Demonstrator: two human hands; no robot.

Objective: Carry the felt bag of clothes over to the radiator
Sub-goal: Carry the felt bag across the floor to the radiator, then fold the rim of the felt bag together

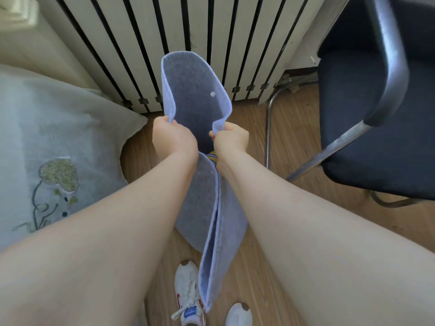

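A grey-blue felt bag (193, 90) hangs in the air in front of me, held at its rim on both sides. My left hand (173, 135) is shut on the left rim and my right hand (231, 136) on the right rim. The far end of the bag stands just before the white slatted radiator (164, 31). A scrap of yellow printed cloth (211, 157) peeks out of the bag between my wrists; the rest of the contents are hidden. The near end of the bag hangs down to my white shoes (188, 292).
A dark blue chair (376, 114) with metal arms and legs stands at the right, close to the radiator. A sheer embroidered curtain (54, 142) pools on the wooden floor (294, 220) at the left.
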